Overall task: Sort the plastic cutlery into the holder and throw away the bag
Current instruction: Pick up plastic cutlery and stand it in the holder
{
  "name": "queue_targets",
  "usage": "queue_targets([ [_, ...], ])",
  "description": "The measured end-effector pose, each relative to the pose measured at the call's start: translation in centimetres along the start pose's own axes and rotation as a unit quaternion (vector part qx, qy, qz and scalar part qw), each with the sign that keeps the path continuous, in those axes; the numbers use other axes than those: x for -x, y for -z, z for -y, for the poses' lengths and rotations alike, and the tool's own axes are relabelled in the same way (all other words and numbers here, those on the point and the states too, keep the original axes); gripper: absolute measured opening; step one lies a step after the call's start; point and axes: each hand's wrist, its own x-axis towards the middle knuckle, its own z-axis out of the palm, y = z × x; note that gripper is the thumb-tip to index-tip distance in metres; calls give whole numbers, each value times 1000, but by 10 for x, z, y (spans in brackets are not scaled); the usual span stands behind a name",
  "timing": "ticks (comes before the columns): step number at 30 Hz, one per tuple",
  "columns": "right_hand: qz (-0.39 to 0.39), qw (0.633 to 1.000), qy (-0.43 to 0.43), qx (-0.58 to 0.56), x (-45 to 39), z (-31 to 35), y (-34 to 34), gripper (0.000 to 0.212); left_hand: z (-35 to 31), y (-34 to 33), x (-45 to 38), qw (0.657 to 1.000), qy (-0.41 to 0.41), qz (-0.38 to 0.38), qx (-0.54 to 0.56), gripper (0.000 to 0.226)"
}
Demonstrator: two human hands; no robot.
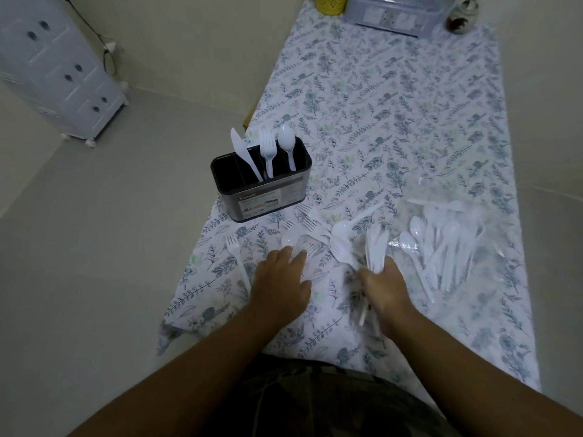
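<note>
While the left hand (282, 279) rests flat on loose forks (310, 230), the right hand (383, 288) grips a knife bundle (375, 244); holder (263, 187) at eleven o'clock, bag (448, 225) at two.

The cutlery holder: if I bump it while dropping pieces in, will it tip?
Probably not easily: the holder is wide and stands flat on the tablecloth. It holds only a knife, fork and spoon, so it is likely light and may slide, being near the table's edge.
</note>
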Motion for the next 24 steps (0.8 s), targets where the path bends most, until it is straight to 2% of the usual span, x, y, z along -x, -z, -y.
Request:
queue_targets([
  [2,-5,999,-23,-23,-6,3,4,29,-6,2,0,999,17,-30,3,63],
  [4,29,998,-50,-24,-8,5,5,27,-11,5,-3,999,10,-41,26,60],
  [7,97,991,-88,-36,-6,2,6,15,-20,8,-9,996,-43,-19,71,62],
  [9,123,986,-104,-50,-4,-2,7,15,-30,9,-15,993,-91,3,74,69],
  [12,114,982,-105,-106,-5,-8,9,19,-42,7,-23,989,-130,52,58,75],
  [14,112,977,-114,-139,-6,-10,14,14,-45,4,-26,986,-148,79,14,75],
  [17,126,973,-116,-155,-7,-13,23,11,-38,-2,-20,988,-137,70,-22,67],
  [19,155,975,-88,-134,-5,-12,25,9,-33,-2,-14,993,-106,26,37,59],
  [21,185,976,-54,-104,-4,-10,23,14,-35,1,-10,985,-60,-37,159,44],
  [23,192,977,-37,-84,-3,-6,18,20,-46,11,-7,950,18,-71,305,24],
  [24,201,975,-31,-88,-3,-3,15,23,-54,16,-5,926,62,-55,369,18],
])
